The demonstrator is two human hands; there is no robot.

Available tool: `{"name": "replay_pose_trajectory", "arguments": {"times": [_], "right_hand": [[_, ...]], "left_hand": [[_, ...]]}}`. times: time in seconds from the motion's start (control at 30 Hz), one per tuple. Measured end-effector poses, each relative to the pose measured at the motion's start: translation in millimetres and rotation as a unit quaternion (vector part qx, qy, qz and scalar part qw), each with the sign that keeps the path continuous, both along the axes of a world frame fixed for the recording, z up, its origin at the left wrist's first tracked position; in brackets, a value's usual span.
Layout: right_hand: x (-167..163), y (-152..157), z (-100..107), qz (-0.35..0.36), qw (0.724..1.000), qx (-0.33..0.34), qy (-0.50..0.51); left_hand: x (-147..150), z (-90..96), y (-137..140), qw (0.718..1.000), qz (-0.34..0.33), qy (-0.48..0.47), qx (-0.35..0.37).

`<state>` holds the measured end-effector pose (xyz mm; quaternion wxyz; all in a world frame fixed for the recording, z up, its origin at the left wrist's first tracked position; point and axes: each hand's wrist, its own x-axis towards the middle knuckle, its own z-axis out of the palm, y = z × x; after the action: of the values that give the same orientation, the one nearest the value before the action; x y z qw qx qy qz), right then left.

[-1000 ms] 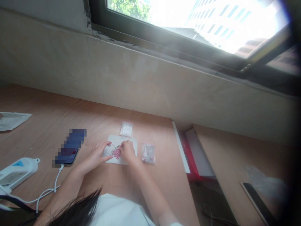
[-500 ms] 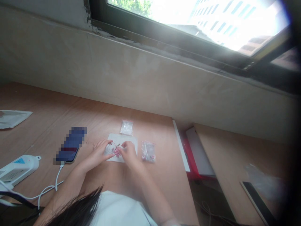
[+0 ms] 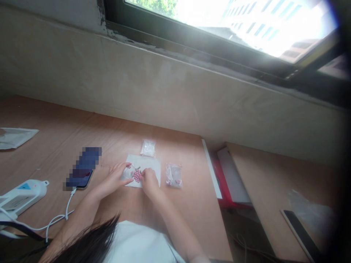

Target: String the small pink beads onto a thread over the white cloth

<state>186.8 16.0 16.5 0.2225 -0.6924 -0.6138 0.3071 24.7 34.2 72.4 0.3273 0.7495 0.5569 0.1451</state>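
Note:
A white sheet lies on the desk between my hands. On it is a bunch of small pink beads, shaped like grapes, with dark leaf-like bits at its top. My left hand rests at the sheet's left side, thumb and fingers apart around the left of the bunch. At the bunch's right edge, the fingertips of my right hand are pinched together; whatever sits between them is too small to make out. A clear bag lies just behind the sheet, and another bag with small pieces lies to its right.
Left of my arm are a phone on a white cable and a white power strip. A white packet is at the far left. To the right, past a gap with a red-edged item, stands another desk.
My right fingers have drawn together and shifted slightly down at the bunch's right edge, so more of the beads shows. The left hand has stayed in place.

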Motion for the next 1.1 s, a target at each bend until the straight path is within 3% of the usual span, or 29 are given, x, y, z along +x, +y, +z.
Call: {"name": "replay_pose_trajectory", "arguments": {"times": [0.23,0.37,0.57,0.67,0.9,1.0,1.1], "right_hand": [[-7,1,29,0.016,0.983,0.067,0.171],[-3,-2,23,-0.019,0.991,0.066,0.112],[2,-12,-3,0.017,0.999,0.039,0.034],[0,-10,1,0.001,0.998,0.046,0.04],[-6,-5,31,-0.005,0.986,0.108,0.129],[-9,-13,26,-0.041,0.993,0.087,0.07],[-13,-23,12,-0.029,0.998,0.051,0.012]], "left_hand": [[3,-9.1,-2,1.0,-0.011,-0.008,0.007],[2,-9.1,-1,1.0,-0.018,-0.009,0.006],[0,-9.9,1,1.0,-0.016,-0.002,0.004],[1,-10.5,-1,1.0,-0.017,-0.008,0.005],[2,-15.5,-3,0.999,-0.025,-0.02,0.02],[2,-13.1,-2,0.999,-0.025,-0.017,0.019],[0,-6.6,-2,0.999,-0.027,-0.018,0.015]]}}
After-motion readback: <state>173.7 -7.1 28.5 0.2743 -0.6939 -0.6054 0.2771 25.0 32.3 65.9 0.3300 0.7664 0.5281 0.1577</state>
